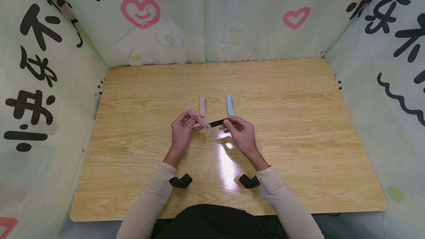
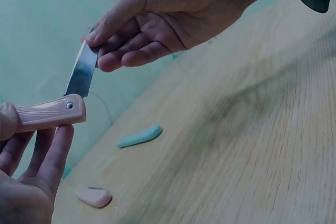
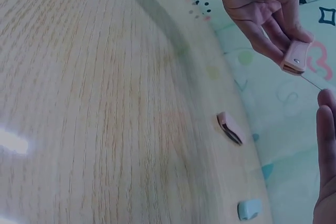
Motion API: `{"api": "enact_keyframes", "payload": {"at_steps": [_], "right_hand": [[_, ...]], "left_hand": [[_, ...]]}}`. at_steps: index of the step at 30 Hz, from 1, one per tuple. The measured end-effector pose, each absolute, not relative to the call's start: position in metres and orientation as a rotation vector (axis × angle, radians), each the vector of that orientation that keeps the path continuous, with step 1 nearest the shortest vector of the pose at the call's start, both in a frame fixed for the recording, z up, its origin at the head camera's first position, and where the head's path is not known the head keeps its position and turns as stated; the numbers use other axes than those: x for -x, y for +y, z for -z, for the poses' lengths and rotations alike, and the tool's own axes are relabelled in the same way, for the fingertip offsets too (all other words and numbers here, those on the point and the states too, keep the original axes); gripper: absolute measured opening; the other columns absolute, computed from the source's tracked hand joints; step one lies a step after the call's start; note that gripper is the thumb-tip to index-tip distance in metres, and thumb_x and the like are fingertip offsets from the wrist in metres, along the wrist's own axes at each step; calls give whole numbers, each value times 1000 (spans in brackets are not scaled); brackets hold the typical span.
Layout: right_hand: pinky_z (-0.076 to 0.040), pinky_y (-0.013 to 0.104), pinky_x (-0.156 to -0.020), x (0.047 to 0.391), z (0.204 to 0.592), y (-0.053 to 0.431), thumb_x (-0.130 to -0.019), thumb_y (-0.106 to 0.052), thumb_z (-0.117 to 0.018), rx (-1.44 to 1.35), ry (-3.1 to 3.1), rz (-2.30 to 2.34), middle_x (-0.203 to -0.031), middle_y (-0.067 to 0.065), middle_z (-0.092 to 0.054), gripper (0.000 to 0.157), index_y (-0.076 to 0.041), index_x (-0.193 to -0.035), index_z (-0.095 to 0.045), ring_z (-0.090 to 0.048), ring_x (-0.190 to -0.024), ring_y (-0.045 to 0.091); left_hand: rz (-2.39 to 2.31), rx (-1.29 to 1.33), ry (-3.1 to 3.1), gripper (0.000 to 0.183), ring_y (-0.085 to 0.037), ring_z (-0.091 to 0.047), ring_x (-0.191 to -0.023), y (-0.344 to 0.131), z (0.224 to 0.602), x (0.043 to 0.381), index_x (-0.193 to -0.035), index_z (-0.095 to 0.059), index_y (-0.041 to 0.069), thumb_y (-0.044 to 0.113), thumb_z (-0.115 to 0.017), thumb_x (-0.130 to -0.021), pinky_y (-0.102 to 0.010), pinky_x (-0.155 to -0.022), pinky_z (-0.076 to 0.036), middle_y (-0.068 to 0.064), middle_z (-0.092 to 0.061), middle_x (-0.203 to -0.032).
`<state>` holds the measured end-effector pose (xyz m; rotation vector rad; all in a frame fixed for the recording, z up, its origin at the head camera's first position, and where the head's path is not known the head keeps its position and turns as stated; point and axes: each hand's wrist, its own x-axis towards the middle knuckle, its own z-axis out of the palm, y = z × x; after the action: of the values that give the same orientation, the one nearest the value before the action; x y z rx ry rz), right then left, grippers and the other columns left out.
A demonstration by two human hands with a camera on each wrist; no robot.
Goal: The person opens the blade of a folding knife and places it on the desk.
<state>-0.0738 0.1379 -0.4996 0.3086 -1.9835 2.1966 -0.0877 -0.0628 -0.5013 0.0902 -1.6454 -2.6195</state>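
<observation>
A folding knife with a pink handle (image 2: 50, 114) is held up above the table, its metal blade (image 2: 82, 74) swung out at an angle. My left hand (image 1: 182, 128) grips the pink handle between thumb and fingers. With thumb and forefinger, my right hand (image 1: 240, 135) pinches the blade near its tip; the other fingers are loosely bent. In the head view the blade looks dark. Behind the hands lie a second pink folding knife (image 1: 202, 105) and a light blue folding knife (image 1: 230, 105), both folded on the wood.
The wooden table (image 1: 299, 158) has pale printed curtains (image 1: 245, 17) at its back and both sides. A black wrist device (image 1: 180, 181) sits by the left sleeve, and another black device (image 1: 249, 181) by the right. Light glares off the tabletop between the forearms.
</observation>
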Motion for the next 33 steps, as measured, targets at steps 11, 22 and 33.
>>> {"api": "enact_keyframes", "payload": {"at_steps": [11, 22, 33], "right_hand": [[-59, 31, -72, 77, 501, 135, -97, 10, -62, -273, -1879, -2165, -90, 35, -67, 16, 23, -105, -64, -74, -80, 22], [-59, 32, -71, 79, 500, 135, -97, 10, -62, -300, -1779, -2221, -87, 40, -64, 16, 25, -104, -63, -74, -78, 20], [-59, 34, -71, 81, 499, 133, -96, 11, -63, -261, -1704, -2242, -91, 38, -66, 18, 26, -105, -63, -75, -77, 22]], "left_hand": [[2772, -120, -1524, 13, -24, -67, -95, -59, 495, 89, -115, -55, -6, 2, -53, -105, -42, -81, -58, -19, -64, -109], [2967, -218, -1385, 16, -32, -63, -111, -60, 494, 85, -122, -46, -2, 8, -44, -109, -43, -90, -54, -22, -56, -119], [3093, -289, -1131, 14, -37, -59, -117, -58, 493, 84, -115, -48, 1, 9, -38, -110, -44, -97, -50, -22, -52, -121]]}}
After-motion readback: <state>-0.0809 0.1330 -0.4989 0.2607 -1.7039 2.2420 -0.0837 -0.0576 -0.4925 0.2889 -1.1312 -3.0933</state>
